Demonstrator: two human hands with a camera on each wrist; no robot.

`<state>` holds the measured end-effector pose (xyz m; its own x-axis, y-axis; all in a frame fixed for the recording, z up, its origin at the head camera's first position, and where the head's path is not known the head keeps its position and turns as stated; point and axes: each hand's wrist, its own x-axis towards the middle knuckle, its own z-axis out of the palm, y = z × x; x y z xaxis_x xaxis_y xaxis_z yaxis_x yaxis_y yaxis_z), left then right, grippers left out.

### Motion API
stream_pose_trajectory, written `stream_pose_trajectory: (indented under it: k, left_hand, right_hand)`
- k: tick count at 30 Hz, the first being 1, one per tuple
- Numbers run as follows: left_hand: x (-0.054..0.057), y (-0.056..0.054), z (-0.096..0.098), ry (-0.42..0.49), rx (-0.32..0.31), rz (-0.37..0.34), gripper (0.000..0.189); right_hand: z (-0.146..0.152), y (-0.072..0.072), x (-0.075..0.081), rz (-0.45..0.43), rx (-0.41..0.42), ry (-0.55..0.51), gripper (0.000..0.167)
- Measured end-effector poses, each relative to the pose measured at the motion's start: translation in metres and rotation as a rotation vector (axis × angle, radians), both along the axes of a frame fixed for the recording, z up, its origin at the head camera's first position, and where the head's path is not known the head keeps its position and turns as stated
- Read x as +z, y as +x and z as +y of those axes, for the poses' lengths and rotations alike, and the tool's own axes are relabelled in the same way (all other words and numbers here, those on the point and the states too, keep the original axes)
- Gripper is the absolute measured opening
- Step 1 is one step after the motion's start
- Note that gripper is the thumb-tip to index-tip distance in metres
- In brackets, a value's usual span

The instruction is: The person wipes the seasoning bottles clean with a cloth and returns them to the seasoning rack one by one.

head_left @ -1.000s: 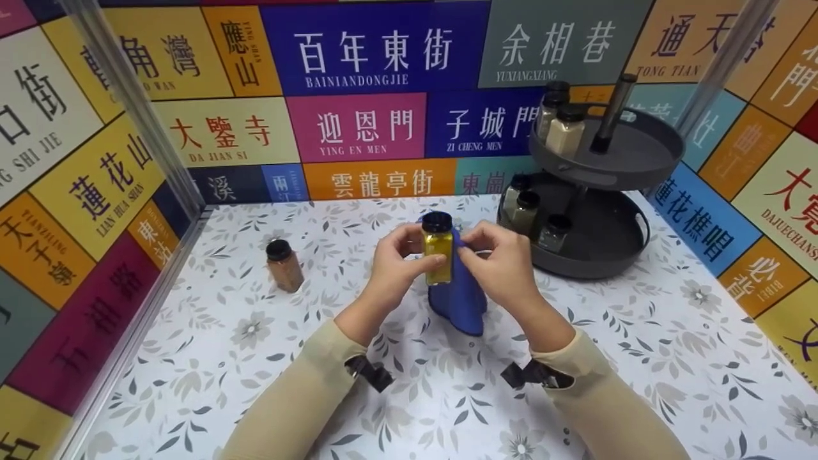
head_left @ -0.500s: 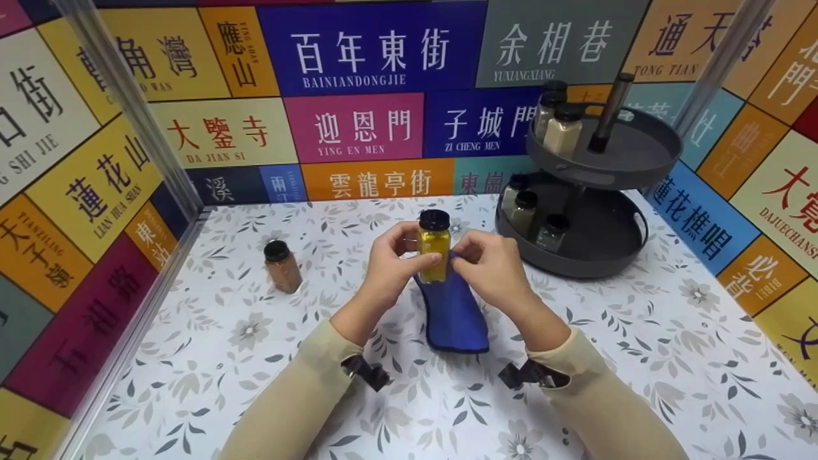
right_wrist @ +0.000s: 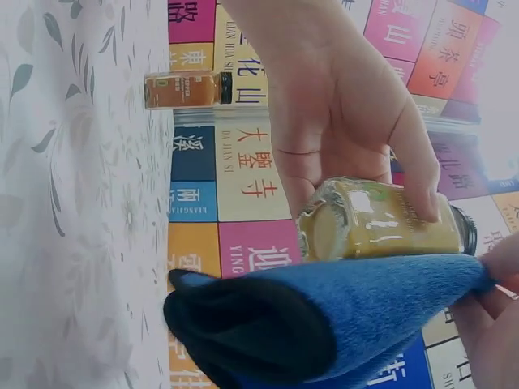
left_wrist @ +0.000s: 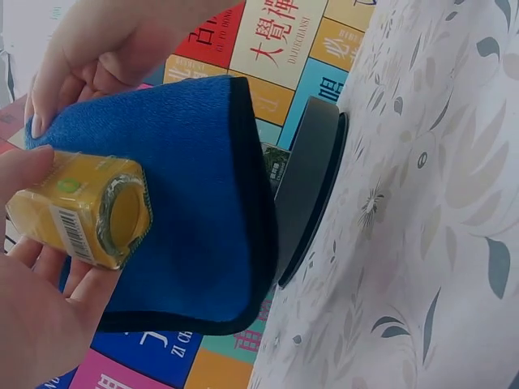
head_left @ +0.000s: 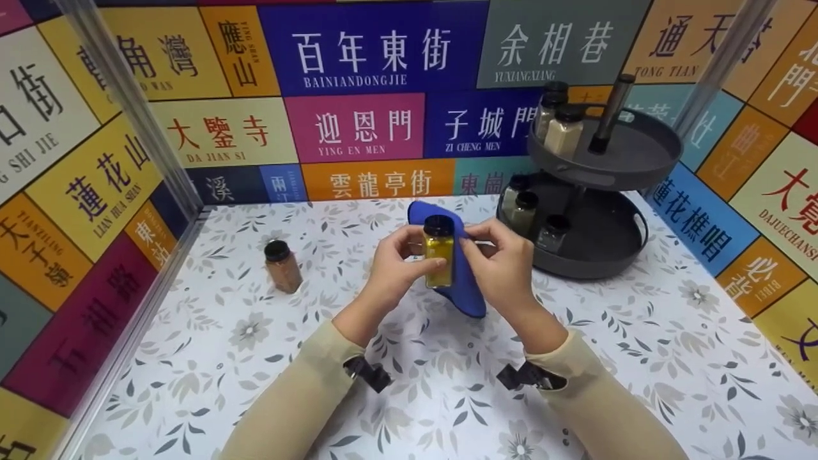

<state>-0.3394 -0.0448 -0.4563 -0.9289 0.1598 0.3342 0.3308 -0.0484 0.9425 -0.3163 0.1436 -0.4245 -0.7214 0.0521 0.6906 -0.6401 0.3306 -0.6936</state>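
Note:
My left hand grips a glass spice jar with yellow contents and a black lid, thumb across its front. The jar stands upright above the table; its base and a barcode label show in the left wrist view. My right hand pinches the edge of a blue cloth with black trim. In the right wrist view the cloth lies along the jar's side, its lower part hanging in a fold. Behind the jar, the cloth is partly hidden in the head view.
A jar of brown-orange powder with a black lid stands on the floral-patterned table to the left. At the right is a dark two-tier round rack holding several jars. Sign-patterned walls enclose the back and sides.
The cloth was hanging below the jar half a second ago; now it is raised, its upper corner showing behind the lid. My right hand has shifted slightly right. The left keeps its grip.

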Motion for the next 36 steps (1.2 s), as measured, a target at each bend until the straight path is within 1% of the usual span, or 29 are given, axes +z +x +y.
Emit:
stream_pose_trajectory:
  k: [2,4,9,12,14,17,20,25,27,29,32,34,36]
  left_hand:
    - [-0.0003,-0.0005,-0.0003,0.004,0.015,0.009,0.044]
    - [-0.0003,-0.0010,-0.0009,0.012,0.030,0.020,0.044]
    - [0.0016,-0.0015,-0.0040,0.036,0.048,0.037,0.045]
    - [0.0037,-0.0011,-0.0056,0.035,0.050,0.031,0.045]
    - [0.0047,-0.0011,-0.0061,0.035,0.049,0.030,0.046]
    - [0.0054,-0.0013,-0.0061,0.037,0.043,0.031,0.046]
    - [0.0054,-0.0011,-0.0053,0.039,0.028,0.025,0.045]
    - [0.0046,0.0003,-0.0034,0.020,-0.011,-0.006,0.046]
    - [0.0039,0.0010,-0.0023,-0.001,-0.015,-0.018,0.047]
    - [0.0028,0.0011,-0.0015,-0.024,-0.006,-0.029,0.046]
    - [0.0021,0.0012,-0.0008,-0.050,0.017,-0.033,0.046]
    - [0.0015,0.0004,-0.0005,-0.052,0.031,-0.027,0.045]
    - [0.0016,-0.0003,-0.0003,-0.041,0.037,-0.015,0.045]
  right_hand:
    - [0.0013,-0.0004,0.0009,-0.042,-0.004,0.061,0.006]
    - [0.0028,-0.0014,0.0017,-0.104,-0.011,0.131,0.007]
    - [0.0043,-0.0032,0.0015,-0.255,0.018,0.321,0.003]
    - [0.0040,-0.0032,0.0009,-0.306,0.051,0.416,0.004]
    - [0.0037,-0.0031,0.0004,-0.324,0.061,0.439,0.005]
    - [0.0030,-0.0025,0.0003,-0.325,0.053,0.410,0.004]
    - [0.0020,-0.0018,-0.0004,-0.287,0.015,0.328,0.004]
    - [0.0001,-0.0013,-0.0017,-0.150,-0.044,0.146,0.003]
    - [0.0002,-0.0011,-0.0016,-0.092,-0.046,0.074,0.005]
    - [0.0005,-0.0010,-0.0013,-0.051,-0.036,0.028,0.005]
    - [0.0016,-0.0013,0.0005,-0.045,-0.023,0.028,0.005]
    - [0.0031,-0.0017,0.0020,-0.079,-0.022,0.062,0.006]
    - [0.0049,-0.0021,0.0034,-0.135,-0.019,0.114,0.007]
